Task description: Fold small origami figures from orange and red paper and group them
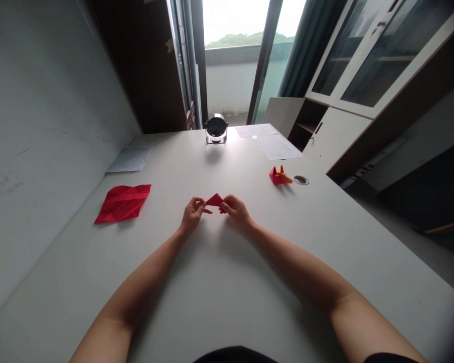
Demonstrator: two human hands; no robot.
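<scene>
A small folded red paper (214, 200), roughly triangular with its peak away from me, is held between my two hands over the white table (196, 312). My left hand (193, 212) pinches its left corner between thumb and fingers. At the right corner, my right hand (234, 208) grips it the same way, with the fingertips partly hidden. A creased red sheet (123, 203) lies unfolded to the left. Folded red and orange paper pieces (280, 175) stand at the right, beside a white tape roll (300, 180).
A round metallic device (216, 128) stands at the table's far edge. White printed sheets (276, 146) lie at the back right, and another pale sheet (129, 159) lies at the back left by the wall. A cabinet (336, 136) stands beyond the right edge.
</scene>
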